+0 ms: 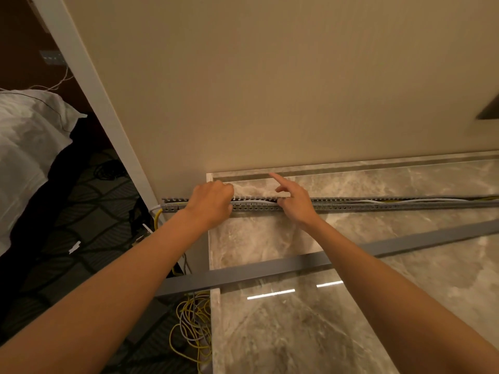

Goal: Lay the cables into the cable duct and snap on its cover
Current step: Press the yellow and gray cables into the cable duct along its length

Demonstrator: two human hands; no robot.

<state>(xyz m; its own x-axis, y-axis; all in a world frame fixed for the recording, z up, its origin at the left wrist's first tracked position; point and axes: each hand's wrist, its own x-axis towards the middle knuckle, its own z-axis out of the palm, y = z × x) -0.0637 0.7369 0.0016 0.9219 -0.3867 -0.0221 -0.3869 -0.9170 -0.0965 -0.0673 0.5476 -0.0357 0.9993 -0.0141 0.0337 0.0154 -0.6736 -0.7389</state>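
two hands are working at the slotted duct lying on the marble counter near the wall: the left hand is curling closed over its end, pressing cables in, while the right hand is pinching the rim, forefinger raised. loose cable coils are hanging past the counter's left edge, and the cover is lying unfitted nearer the person, with bare counter between for lifting it across.

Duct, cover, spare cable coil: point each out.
cable duct (351, 206): head view, slotted near wall.
cover (270, 268): head view, flat top face, lying loose on the marble.
cable coil (194, 319): head view, yellow and grey loops on floor.

Both hands on duct w/ cables.
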